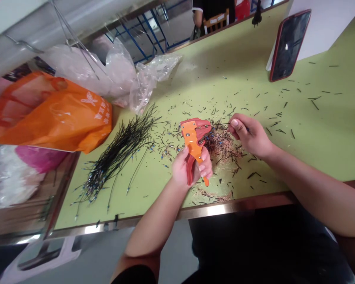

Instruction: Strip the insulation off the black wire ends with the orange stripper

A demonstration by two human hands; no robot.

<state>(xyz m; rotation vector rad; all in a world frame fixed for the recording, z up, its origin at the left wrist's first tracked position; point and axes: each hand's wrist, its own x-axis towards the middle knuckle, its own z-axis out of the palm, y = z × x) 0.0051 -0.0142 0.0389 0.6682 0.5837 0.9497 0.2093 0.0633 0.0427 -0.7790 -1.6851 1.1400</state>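
Observation:
My left hand [192, 165] is wrapped round the handles of an orange and red wire stripper [192, 136], held above the table with its jaws facing right. A thin black wire [221, 124] runs from those jaws to my right hand [248, 132], where thumb and forefinger pinch it. Below the tool lies a heap of copper strands and black insulation scraps [220, 144]. To the left rests a big bundle of black wires [121, 150], several with blue ends. Whether the jaws are clamped on the wire is too small to tell.
Black offcuts are scattered over the green table [319, 142]. A red-edged phone [290, 45] leans on a white box [328, 27] at the back right. An orange bag [53, 114] and clear plastic bags [121, 71] lie on the left. A person [214, 12] is beyond the table.

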